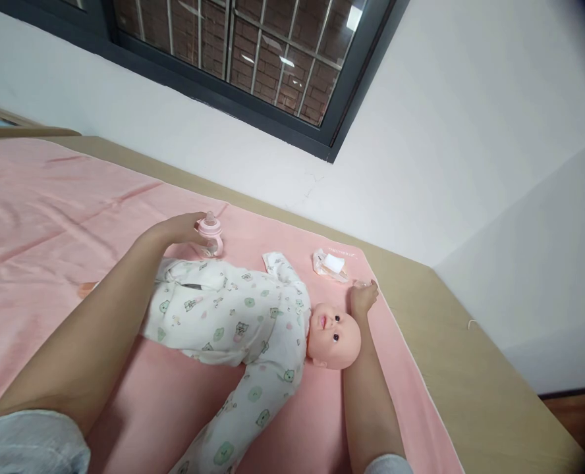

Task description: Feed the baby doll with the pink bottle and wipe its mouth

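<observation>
A baby doll (334, 336) in a white bear-print suit lies face up across the pink cloth, its head to the right. My left hand (186, 229) reaches past the doll's lower body and is closed around a pink baby bottle (210, 238). The bottle stands upright, teat at the top, with a handle on its right side. Beyond the doll's head, my right hand (364, 298) rests low over the cloth with curled fingers. Something small and clear shows at its fingertips, too indistinct to name. My right forearm passes beside the doll's head.
A clear plastic packet with a white label (333, 264) lies on the pink cloth (40, 197) left of my right hand. The cloth covers a wooden surface (421, 316) set against a white wall (253, 171). A dark-framed, barred window (273, 59) is above.
</observation>
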Demonstrator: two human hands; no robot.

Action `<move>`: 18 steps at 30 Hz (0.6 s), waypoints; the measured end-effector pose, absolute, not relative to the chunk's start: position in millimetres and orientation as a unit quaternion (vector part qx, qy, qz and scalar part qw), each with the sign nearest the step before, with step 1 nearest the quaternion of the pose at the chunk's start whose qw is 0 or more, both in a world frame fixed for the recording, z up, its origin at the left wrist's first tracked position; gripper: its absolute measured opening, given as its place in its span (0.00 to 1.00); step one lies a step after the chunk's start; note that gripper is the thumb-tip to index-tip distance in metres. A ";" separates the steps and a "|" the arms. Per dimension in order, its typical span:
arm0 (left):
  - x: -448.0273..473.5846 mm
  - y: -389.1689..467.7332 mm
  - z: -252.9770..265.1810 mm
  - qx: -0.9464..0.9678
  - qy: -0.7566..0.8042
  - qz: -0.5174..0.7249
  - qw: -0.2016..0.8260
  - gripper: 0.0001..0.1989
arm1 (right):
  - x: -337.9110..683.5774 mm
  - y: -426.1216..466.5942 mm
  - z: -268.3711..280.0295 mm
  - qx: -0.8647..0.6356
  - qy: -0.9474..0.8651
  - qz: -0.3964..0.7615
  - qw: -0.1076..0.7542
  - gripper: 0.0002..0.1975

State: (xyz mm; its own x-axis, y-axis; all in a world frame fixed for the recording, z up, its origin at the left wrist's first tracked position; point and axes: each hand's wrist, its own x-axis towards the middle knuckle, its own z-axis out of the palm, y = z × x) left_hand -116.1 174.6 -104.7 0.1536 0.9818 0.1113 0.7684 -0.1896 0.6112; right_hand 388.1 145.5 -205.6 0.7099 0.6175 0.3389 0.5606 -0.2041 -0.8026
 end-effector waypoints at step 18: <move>-90.3 172.4 -88.8 0.704 0.614 0.326 0.146 0.32 | 401.2 152.8 -186.7 -0.697 -0.295 0.113 0.644 0.34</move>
